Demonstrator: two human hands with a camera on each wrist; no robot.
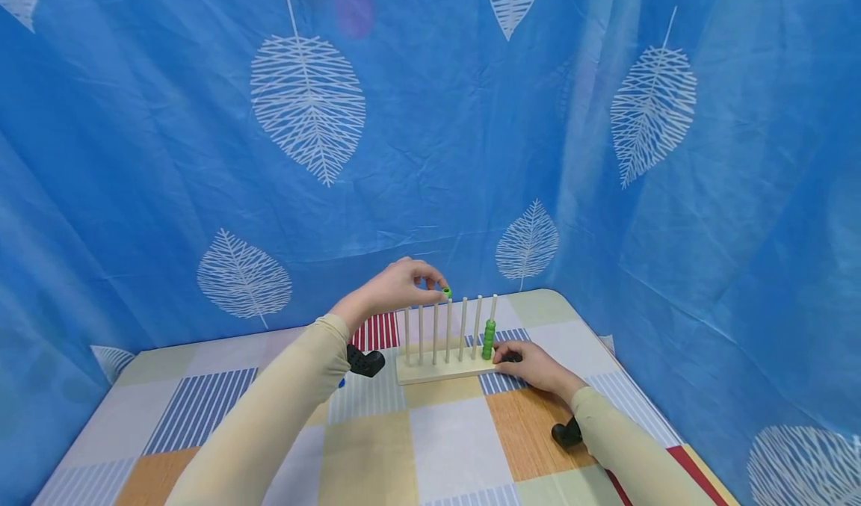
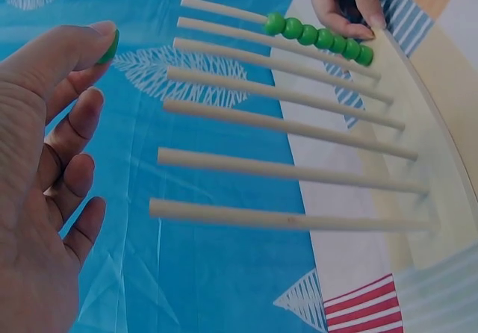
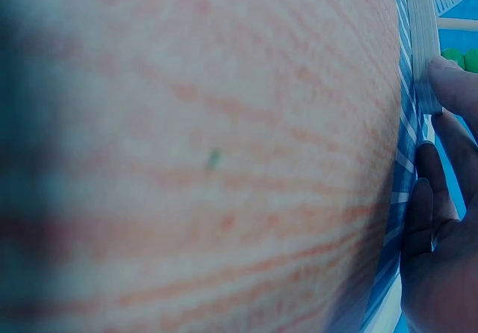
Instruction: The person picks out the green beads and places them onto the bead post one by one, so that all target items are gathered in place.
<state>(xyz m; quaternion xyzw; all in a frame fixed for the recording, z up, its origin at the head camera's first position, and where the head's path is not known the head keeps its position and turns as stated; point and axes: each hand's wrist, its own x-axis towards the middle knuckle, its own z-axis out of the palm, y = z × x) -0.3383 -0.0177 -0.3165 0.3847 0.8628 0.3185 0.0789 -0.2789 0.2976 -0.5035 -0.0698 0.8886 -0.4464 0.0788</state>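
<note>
My left hand pinches a green bead between thumb and fingertips, level with the tops of the pegs. Most of that bead is hidden by the fingers in the left wrist view. Below stands a wooden peg rack, a pale base with several upright pegs in a row. Several green beads are stacked on its rightmost peg; the other pegs are bare. At the rack's right end my right hand grips the base, thumb at its edge and fingers on the far side.
The rack stands on a table with a patchwork-pattern cloth. Blue curtains with white leaf prints rise behind and to the right. A small blue thing lies beside the left sleeve, partly hidden. Black devices are worn at both wrists.
</note>
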